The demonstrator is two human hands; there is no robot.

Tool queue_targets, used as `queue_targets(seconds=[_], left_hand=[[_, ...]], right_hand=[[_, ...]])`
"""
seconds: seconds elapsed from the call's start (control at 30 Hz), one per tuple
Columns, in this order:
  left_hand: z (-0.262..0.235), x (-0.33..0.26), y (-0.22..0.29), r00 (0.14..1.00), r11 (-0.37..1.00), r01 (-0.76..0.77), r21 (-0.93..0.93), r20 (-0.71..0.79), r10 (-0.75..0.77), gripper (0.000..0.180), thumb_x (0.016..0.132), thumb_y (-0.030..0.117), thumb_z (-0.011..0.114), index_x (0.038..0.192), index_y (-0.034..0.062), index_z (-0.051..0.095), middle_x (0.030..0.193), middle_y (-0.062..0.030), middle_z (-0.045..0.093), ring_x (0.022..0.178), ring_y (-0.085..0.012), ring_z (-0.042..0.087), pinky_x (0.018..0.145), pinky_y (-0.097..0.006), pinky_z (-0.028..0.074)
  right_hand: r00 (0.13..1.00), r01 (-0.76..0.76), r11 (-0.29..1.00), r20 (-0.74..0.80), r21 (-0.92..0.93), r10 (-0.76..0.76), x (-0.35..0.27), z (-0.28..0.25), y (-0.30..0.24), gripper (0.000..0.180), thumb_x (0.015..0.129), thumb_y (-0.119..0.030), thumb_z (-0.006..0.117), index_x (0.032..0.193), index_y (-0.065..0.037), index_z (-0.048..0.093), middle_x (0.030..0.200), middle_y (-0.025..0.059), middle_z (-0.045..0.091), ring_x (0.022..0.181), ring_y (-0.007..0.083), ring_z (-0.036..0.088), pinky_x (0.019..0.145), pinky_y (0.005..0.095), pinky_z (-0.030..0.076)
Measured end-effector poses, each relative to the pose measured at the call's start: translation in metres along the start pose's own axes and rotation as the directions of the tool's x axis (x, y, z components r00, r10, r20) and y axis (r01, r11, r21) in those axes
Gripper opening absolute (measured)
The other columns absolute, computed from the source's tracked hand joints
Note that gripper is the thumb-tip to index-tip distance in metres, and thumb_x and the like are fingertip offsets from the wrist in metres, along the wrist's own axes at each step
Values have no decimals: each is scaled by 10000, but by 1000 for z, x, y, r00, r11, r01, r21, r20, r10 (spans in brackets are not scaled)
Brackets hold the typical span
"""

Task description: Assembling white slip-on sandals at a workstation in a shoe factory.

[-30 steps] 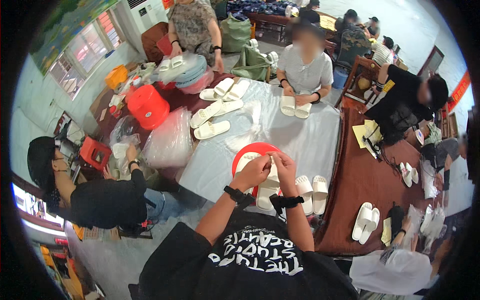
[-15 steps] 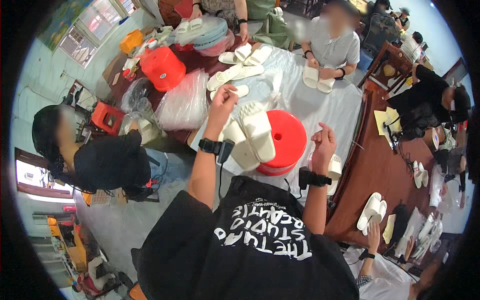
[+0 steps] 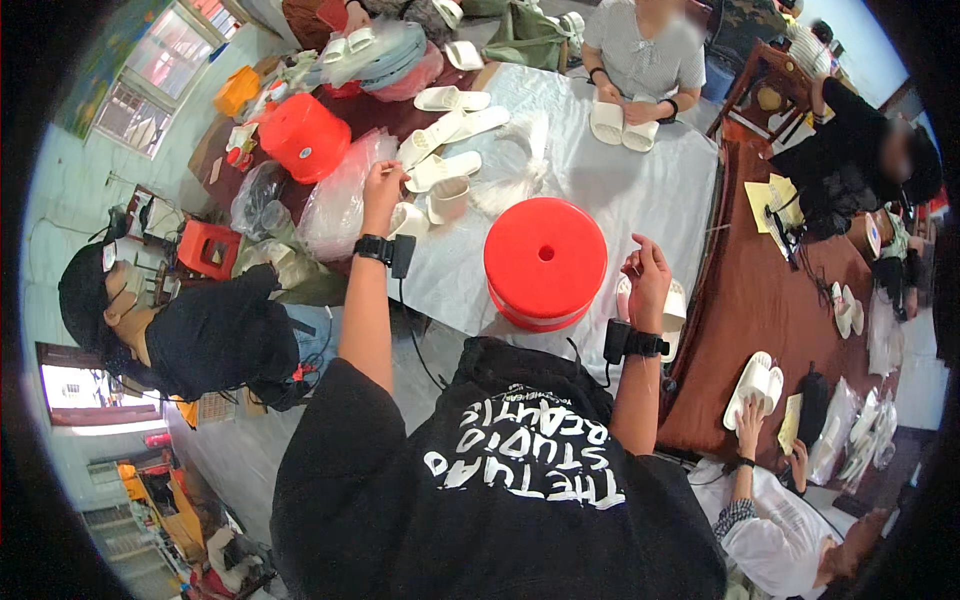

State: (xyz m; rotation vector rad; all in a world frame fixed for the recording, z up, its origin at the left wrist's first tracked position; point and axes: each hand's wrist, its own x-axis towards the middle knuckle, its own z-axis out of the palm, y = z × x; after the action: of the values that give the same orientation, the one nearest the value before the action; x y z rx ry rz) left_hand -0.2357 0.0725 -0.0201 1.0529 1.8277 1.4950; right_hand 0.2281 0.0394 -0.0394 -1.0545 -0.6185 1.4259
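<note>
Left hand [image 3: 383, 190] reached out to clear bag [image 3: 340, 200] — slippers [image 3: 440, 170] lying crosswise

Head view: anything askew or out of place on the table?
A red plastic stool stands on the grey table cover between the left hand and right hand, an odd place for a seat. White slippers lie scattered at mixed angles, not paired. Nothing looks spilled or damaged.

Silver-covered table [image 3: 640, 200] with white slippers [image 3: 452, 99], red stool [image 3: 545, 262]
</note>
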Motion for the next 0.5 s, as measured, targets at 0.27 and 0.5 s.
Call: queue_targets(seconds=[0.27, 0.5], left_hand=[[-18, 15, -16, 998, 993, 69, 92, -19, -67, 219, 886, 139, 630, 1053, -2, 639, 929, -85, 690, 844, -149, 641, 777, -270, 487], [-42, 37, -73, 981, 981, 170, 89, -111, -160, 232, 850, 195, 665, 1021, 38, 660, 845, -18, 633, 697, -104, 551, 590, -252, 453]], right_hand=[[986, -72, 997, -151, -28, 67, 8, -60, 1, 282, 1011, -244, 536, 1203, -67, 643, 737, -61, 509, 690, 56, 527, 616, 223, 450], [945, -230, 973, -243, -20, 218, 19, -143, 40, 319, 1013, -285, 531, 1261, -102, 613, 899, -22, 587, 734, 96, 543, 616, 255, 468]])
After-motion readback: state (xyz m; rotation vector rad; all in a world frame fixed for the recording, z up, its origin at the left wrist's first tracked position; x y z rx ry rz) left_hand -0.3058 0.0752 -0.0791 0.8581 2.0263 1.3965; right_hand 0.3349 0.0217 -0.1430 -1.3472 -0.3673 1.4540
